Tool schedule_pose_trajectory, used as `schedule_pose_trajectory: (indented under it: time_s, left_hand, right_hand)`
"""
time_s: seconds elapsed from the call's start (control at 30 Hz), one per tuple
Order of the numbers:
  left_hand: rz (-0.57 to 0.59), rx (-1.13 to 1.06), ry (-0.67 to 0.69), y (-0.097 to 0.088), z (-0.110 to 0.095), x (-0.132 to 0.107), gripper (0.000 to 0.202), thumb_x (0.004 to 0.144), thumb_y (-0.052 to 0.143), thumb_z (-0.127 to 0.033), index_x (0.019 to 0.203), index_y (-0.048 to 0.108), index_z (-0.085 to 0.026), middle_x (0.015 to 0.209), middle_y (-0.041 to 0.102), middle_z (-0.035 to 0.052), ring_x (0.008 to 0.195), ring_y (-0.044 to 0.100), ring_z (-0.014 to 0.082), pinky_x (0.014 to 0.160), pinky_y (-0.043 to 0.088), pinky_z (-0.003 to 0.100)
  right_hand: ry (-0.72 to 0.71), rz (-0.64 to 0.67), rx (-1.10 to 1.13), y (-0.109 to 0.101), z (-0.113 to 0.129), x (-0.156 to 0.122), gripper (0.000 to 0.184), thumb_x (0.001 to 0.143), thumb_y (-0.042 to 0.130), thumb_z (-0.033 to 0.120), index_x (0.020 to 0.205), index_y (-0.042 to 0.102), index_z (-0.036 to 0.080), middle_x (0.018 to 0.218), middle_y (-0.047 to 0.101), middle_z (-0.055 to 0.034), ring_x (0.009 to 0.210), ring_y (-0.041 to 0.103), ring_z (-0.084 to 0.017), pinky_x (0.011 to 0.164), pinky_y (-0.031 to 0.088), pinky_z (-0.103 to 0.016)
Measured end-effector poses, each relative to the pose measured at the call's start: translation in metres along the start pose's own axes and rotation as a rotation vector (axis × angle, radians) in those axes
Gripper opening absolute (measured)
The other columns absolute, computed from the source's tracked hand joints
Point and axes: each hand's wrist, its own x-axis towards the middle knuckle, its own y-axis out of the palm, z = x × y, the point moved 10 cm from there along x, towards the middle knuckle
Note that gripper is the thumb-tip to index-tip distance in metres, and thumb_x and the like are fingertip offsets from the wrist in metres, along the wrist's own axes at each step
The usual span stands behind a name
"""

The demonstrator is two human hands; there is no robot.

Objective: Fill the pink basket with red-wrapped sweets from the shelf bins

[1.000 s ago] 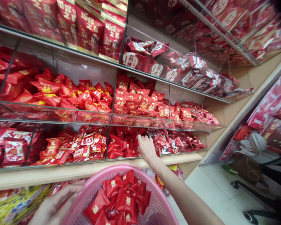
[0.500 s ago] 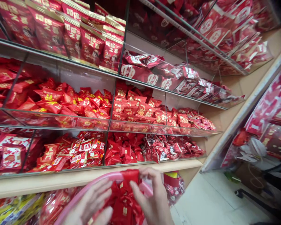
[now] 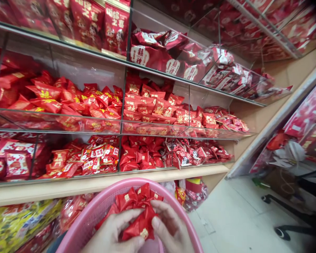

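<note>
A pink plastic basket [image 3: 102,191] is below me, with several small red candy packets [image 3: 127,199] bearing gold print inside. Over its middle, one red candy packet [image 3: 139,225] lies between my two hands. My left hand [image 3: 113,230] grips its left side, the thumb along the bottom edge. On the other side, my right hand [image 3: 171,226] has its curled fingers and thumb against the packet's right end. Whether more packets sit beneath it is hidden by the hands.
A shelf unit with clear dividers holds many red packets [image 3: 158,109] in compartments. Its pale wooden ledge [image 3: 68,182] runs just behind the basket. Yellow bags [image 3: 21,221] lie beneath the ledge at left. Tiled floor [image 3: 226,218] and a chair base [image 3: 281,232] are at right.
Both hands have come closer together and lower, into the basket's opening, and now hold a packet between them. The view has shifted, showing more of the pink basket.
</note>
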Motion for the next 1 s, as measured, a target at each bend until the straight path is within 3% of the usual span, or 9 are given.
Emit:
schedule_pose_trajectory:
  time_s: [0.07,0.17,0.27,0.37,0.47,0.63,0.8,1.0]
  left_hand:
    - [0.057,0.007,-0.015,0.003,-0.001,0.002,0.042,0.070,0.068,-0.027,0.111,0.062,-0.020,0.079,0.069,0.0035,0.060,0.063,0.0165,0.059,0.051,0.032]
    - [0.093,-0.029,-0.043,0.003,-0.002,0.005,0.041,0.069,0.069,-0.028,0.109,0.060,-0.019,0.084,0.069,0.0033,0.059,0.062,0.0142,0.058,0.051,0.030]
    - [0.042,-0.030,-0.034,-0.004,-0.008,0.008,0.041,0.067,0.071,-0.031,0.105,0.059,-0.019,0.087,0.070,0.0032,0.067,0.063,0.0137,0.063,0.050,0.027]
    - [0.029,0.005,-0.001,-0.008,-0.017,0.009,0.034,0.068,0.071,-0.033,0.096,0.059,-0.018,0.075,0.068,0.0000,0.058,0.059,0.0090,0.055,0.046,0.021]
    - [0.002,0.060,-0.008,-0.011,-0.017,0.008,0.027,0.068,0.069,-0.038,0.079,0.058,-0.016,0.061,0.060,-0.0041,0.045,0.052,0.0057,0.042,0.037,0.017]
    - [0.007,0.176,-0.078,-0.005,-0.006,0.000,0.028,0.073,0.061,-0.043,0.073,0.060,-0.015,0.047,0.058,-0.0043,0.039,0.050,0.0065,0.040,0.034,0.017]
    - [0.060,0.187,-0.109,0.008,0.000,-0.006,0.030,0.073,0.058,-0.044,0.067,0.057,-0.015,0.063,0.068,0.0003,0.039,0.053,0.0054,0.037,0.033,0.016]
    - [0.029,0.276,-0.101,0.012,0.008,-0.012,0.029,0.078,0.049,-0.043,0.064,0.047,-0.018,0.056,0.061,-0.0022,0.035,0.045,0.0045,0.036,0.028,0.017]
  right_hand:
    - [0.042,0.037,-0.059,-0.001,-0.001,0.003,0.030,0.072,0.065,0.045,0.087,0.066,0.019,0.081,0.066,-0.0051,0.077,0.060,-0.019,0.072,0.047,-0.030]
    - [0.060,0.089,-0.079,0.001,-0.003,0.005,0.028,0.073,0.064,0.045,0.080,0.066,0.017,0.072,0.064,-0.0034,0.068,0.058,-0.016,0.065,0.047,-0.027]
    - [0.047,0.033,-0.087,-0.005,-0.006,0.007,0.029,0.073,0.064,0.045,0.073,0.062,0.016,0.065,0.060,-0.0009,0.060,0.053,-0.013,0.057,0.044,-0.024]
    - [-0.002,-0.053,-0.101,-0.013,-0.001,0.008,0.032,0.074,0.063,0.045,0.064,0.058,0.015,0.055,0.051,0.0023,0.053,0.045,-0.010,0.052,0.039,-0.021]
    - [-0.010,-0.071,-0.099,-0.016,0.005,0.006,0.033,0.075,0.061,0.047,0.063,0.057,0.015,0.053,0.048,0.0030,0.051,0.042,-0.009,0.051,0.037,-0.021]
    - [0.022,-0.041,-0.107,-0.018,0.007,-0.003,0.034,0.074,0.061,0.049,0.067,0.058,0.016,0.054,0.051,0.0016,0.052,0.044,-0.011,0.052,0.039,-0.022]
    - [0.067,-0.106,-0.025,-0.029,-0.007,-0.013,0.035,0.071,0.064,0.049,0.064,0.058,0.015,0.052,0.049,0.0025,0.049,0.042,-0.010,0.049,0.036,-0.021]
    - [0.011,-0.172,-0.083,-0.039,-0.006,-0.020,0.037,0.070,0.064,0.051,0.062,0.057,0.015,0.050,0.048,0.0026,0.049,0.041,-0.010,0.049,0.034,-0.021]
